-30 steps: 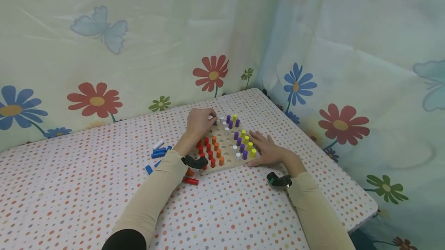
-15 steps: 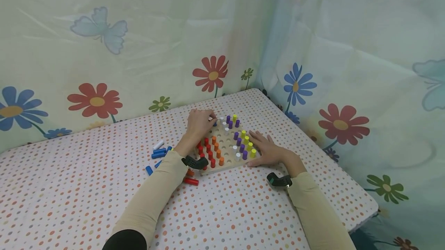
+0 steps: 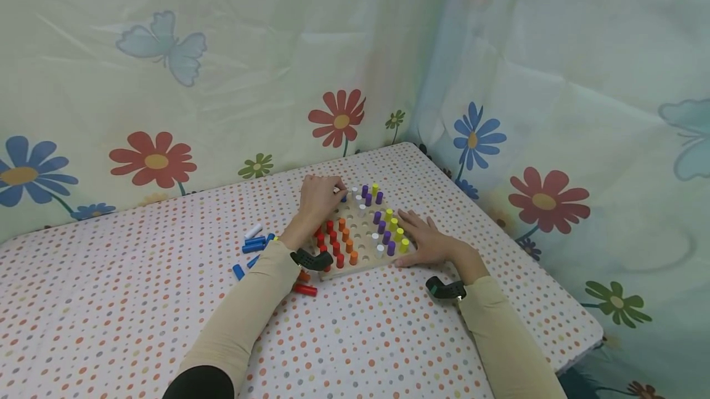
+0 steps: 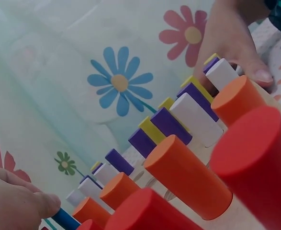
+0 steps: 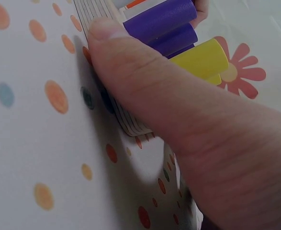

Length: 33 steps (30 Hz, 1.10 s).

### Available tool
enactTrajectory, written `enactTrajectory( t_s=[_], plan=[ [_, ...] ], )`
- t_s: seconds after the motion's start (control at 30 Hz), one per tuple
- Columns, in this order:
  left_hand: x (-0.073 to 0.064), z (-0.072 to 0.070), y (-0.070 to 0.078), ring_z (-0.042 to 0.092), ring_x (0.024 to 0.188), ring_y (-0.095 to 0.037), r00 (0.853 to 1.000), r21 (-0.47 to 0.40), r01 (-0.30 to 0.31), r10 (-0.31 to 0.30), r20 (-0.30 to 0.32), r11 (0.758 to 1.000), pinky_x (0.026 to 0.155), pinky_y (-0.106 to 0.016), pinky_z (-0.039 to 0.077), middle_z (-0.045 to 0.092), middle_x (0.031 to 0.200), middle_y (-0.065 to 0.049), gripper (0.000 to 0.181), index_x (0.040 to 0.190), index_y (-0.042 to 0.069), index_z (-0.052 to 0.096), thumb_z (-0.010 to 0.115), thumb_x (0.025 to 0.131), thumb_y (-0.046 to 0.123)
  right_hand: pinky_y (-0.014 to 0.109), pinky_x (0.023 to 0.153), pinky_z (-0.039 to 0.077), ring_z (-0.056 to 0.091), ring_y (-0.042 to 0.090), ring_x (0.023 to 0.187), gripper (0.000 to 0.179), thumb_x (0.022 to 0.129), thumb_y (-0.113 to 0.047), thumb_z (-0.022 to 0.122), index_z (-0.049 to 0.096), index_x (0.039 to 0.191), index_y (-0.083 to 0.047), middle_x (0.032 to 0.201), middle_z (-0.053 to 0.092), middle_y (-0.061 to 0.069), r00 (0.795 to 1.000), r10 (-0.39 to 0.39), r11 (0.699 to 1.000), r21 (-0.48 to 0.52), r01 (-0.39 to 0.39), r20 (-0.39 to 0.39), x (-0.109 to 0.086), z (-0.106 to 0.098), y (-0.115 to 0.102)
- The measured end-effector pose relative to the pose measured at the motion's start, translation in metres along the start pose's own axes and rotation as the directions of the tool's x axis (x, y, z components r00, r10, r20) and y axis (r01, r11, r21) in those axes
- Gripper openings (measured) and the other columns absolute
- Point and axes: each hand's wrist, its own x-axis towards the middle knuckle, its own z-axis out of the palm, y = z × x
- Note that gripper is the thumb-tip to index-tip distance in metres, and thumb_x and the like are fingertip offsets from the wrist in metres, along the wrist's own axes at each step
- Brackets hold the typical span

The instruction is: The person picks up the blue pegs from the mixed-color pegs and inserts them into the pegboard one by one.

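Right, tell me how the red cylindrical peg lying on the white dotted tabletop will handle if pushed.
The red cylindrical peg would probably roll if pushed sideways, as it lies on its rounded side on the white dotted tabletop. Its straight outline suggests stiffness. Smaller than the left hand, it is likely light.

Blue peg (image 4: 65,219) in the left hand (image 4: 13,203)

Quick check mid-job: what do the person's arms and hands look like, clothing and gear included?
The left hand and right hand wear no gloves. The left sleeve and right sleeve are plain beige. The left wrist device and right wrist device are black; the right shows a small green patch. A black rounded shape overlaps the left sleeve; I can't identify it.
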Motion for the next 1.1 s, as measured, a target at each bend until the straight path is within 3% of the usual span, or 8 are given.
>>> enactTrajectory(
  t_s=[0.33,0.57,0.73,0.83,0.93,1.03,1.1],
  plan=[
    [0.000,0.000,-0.001,0.057,0.067,-0.011,1.000,0.014,-0.010,0.010,0.030,1.000,0.086,-0.039,0.034,0.068,0.072,0.009,0.010,0.078,0.023,0.069,0.064,0.082,0.031,0.057,0.107,-0.005,-0.003,0.033,0.139,0.112,0.064,-0.068,0.062,0.010,0.146,-0.013,0.153,0.002,0.010,1.000,0.016,1.000,-0.008,-0.016,0.008,0.003,-0.001,0.001],
    [0.001,-0.003,0.000,0.059,0.077,-0.013,0.994,0.015,-0.003,0.002,0.107,1.000,0.090,-0.042,0.032,0.069,0.081,0.009,0.014,0.085,0.024,0.069,0.059,0.085,0.033,0.057,0.107,-0.006,-0.004,0.033,0.139,0.112,0.064,-0.069,0.062,0.009,0.146,-0.014,0.153,0.001,0.010,1.000,0.018,1.000,-0.006,-0.018,0.017,0.004,-0.001,0.002],
    [0.003,-0.007,-0.004,0.060,0.087,-0.017,0.985,-0.048,0.031,-0.022,0.169,0.998,0.093,-0.046,0.030,0.069,0.088,0.006,0.024,0.098,0.024,0.068,0.050,0.090,0.037,0.058,0.106,-0.006,-0.004,0.034,0.139,0.111,0.065,-0.068,0.062,0.010,0.146,-0.012,0.152,0.000,0.010,1.000,0.012,1.000,-0.001,-0.012,0.018,0.003,-0.002,0.001],
    [0.005,-0.012,-0.008,0.059,0.095,-0.021,0.981,-0.158,0.077,-0.047,0.186,0.984,0.094,-0.047,0.032,0.069,0.094,0.001,0.035,0.112,0.021,0.064,0.042,0.093,0.041,0.058,0.106,-0.007,-0.005,0.034,0.139,0.111,0.066,-0.067,0.062,0.009,0.146,-0.011,0.152,0.000,0.011,1.000,0.011,1.000,-0.001,-0.011,0.020,0.003,-0.003,0.000],
    [0.006,-0.022,-0.011,0.056,0.101,-0.024,0.980,-0.333,0.132,-0.072,0.186,0.934,0.092,-0.046,0.036,0.065,0.109,-0.004,0.042,0.120,0.018,0.059,0.035,0.095,0.042,0.058,0.106,-0.006,-0.005,0.035,0.139,0.110,0.066,-0.067,0.062,0.009,0.146,-0.012,0.152,0.001,0.011,1.000,0.009,1.000,-0.006,-0.009,0.017,0.003,-0.003,0.000],
    [0.004,-0.033,-0.014,0.053,0.106,-0.022,0.975,-0.504,0.186,-0.095,0.201,0.843,0.091,-0.042,0.040,0.058,0.122,-0.003,0.044,0.120,0.019,0.058,0.033,0.095,0.044,0.058,0.106,-0.006,-0.004,0.035,0.138,0.110,0.066,-0.066,0.062,0.009,0.146,-0.012,0.152,0.001,0.012,1.000,0.008,1.000,-0.008,-0.008,0.012,0.003,-0.002,0.001],
    [0.002,-0.041,-0.016,0.050,0.110,-0.019,0.967,-0.595,0.231,-0.117,0.225,0.770,0.092,-0.040,0.041,0.055,0.126,-0.001,0.045,0.121,0.021,0.057,0.032,0.094,0.048,0.058,0.106,-0.006,-0.005,0.035,0.139,0.110,0.066,-0.067,0.062,0.009,0.146,-0.012,0.152,0.001,0.011,1.000,0.012,1.000,-0.007,-0.012,0.012,0.003,-0.001,0.001]
  ],
)
